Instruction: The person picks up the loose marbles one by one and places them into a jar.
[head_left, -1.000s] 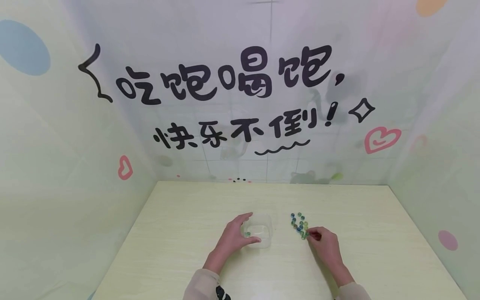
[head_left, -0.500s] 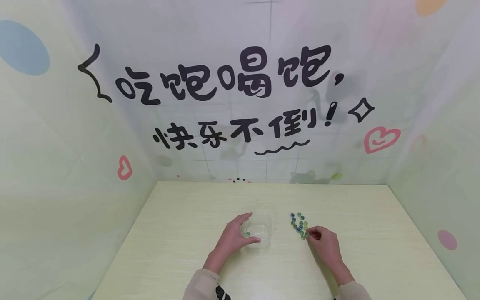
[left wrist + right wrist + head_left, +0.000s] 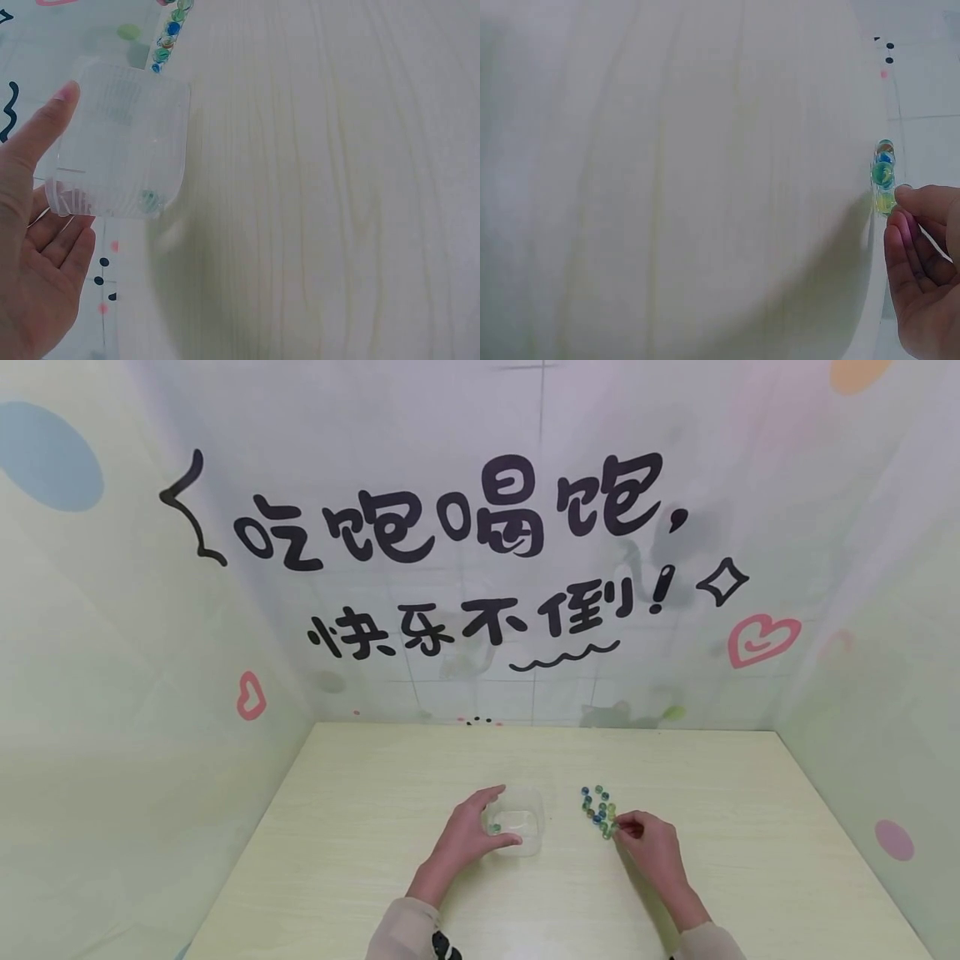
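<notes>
My left hand (image 3: 467,833) grips the left side of a small clear plastic container (image 3: 532,806) standing on the table, thumb on the near side and fingers on the far side. A single green glass marble (image 3: 495,828) sits inside, also visible through the container wall (image 3: 124,135) in the left wrist view. To the right lies a loose cluster of blue, green and yellowish marbles (image 3: 597,818). At its near right edge my right hand (image 3: 656,853) pinches a green marble (image 3: 615,829) between thumb and forefinger. In the right wrist view the fingertips partly hide it.
The pale wood-grain table (image 3: 720,802) is bounded at the back and sides by a printed curtain (image 3: 480,693) with large black characters. A strip of tabletop lies between the container and the marbles. A black-patterned band (image 3: 446,946) shows at the left sleeve.
</notes>
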Motion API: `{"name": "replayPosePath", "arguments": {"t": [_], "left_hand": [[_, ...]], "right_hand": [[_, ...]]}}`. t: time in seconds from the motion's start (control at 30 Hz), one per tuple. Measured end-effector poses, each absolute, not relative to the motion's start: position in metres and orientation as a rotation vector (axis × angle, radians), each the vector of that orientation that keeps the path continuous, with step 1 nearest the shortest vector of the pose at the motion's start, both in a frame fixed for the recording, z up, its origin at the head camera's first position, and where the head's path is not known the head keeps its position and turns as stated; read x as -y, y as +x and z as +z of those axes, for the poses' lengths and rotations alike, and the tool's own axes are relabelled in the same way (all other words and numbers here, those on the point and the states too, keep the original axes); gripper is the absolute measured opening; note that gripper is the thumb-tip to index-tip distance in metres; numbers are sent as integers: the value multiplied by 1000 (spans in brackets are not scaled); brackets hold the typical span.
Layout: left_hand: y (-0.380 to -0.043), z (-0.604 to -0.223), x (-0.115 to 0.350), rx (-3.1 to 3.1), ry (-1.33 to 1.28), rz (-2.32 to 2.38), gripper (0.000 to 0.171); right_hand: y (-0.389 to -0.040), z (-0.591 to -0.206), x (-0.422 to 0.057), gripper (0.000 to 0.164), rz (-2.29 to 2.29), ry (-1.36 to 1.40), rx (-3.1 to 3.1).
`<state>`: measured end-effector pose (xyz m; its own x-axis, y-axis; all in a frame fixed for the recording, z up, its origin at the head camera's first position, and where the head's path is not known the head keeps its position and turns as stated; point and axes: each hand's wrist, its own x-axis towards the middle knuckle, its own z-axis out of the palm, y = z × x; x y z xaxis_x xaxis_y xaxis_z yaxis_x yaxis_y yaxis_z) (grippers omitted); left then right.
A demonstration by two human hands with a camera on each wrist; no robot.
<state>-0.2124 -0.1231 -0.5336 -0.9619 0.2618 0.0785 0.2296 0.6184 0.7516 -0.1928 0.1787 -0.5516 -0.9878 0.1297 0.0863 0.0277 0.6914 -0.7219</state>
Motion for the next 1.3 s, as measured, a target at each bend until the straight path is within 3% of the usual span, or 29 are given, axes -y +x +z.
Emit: {"name": "replayPosePath", "arguments": {"t": [1.3], "left_hand": [[-213,-533,123,-2787,415,1269,84]], "right_hand": [[-195,-538,-167,13,1178,-32,2732]]}}
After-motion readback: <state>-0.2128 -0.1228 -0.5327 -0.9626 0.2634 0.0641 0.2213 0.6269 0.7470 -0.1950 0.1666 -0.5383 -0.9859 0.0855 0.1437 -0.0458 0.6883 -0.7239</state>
